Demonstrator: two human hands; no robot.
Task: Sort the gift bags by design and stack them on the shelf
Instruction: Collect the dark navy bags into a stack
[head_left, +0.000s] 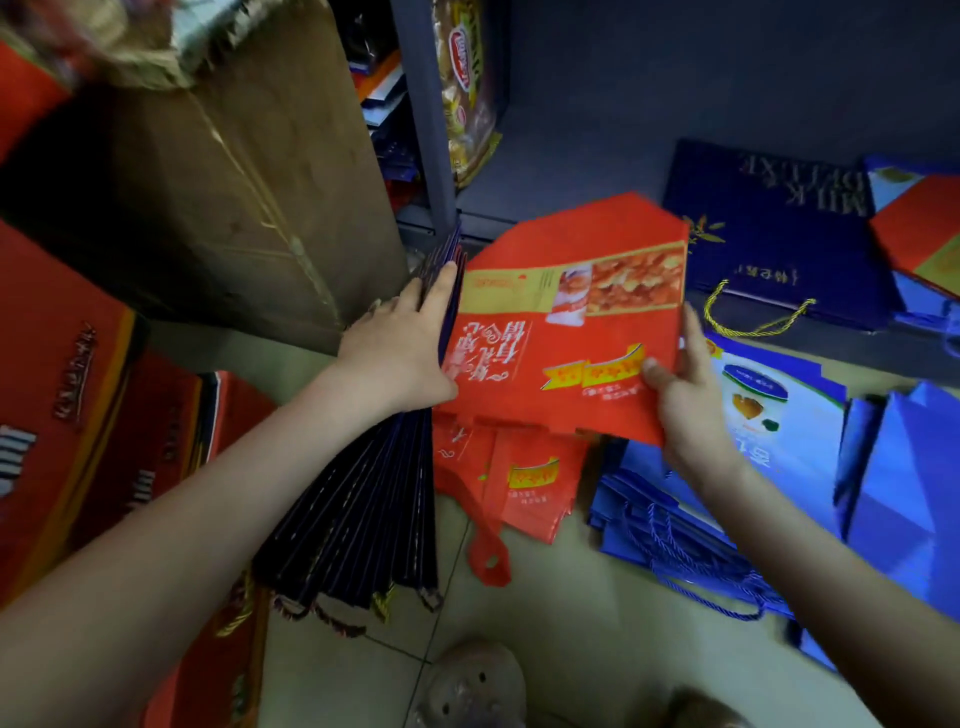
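Before shelf (571, 171), flat glossy red bag (571, 338).

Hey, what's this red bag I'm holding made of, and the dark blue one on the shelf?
Red bag: probably laminated plastic or non-woven fabric; glossy, slightly bowed. Dark blue bag: likely matte coated paper; flat, crisp edges, gold cord handle.

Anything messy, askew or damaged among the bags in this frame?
Yes. The red bags on the floor, under the held red bag, lie crumpled and skewed, one strap trailing over the tiles. The blue bags beside them are fanned out, cords loose. No damage visible.
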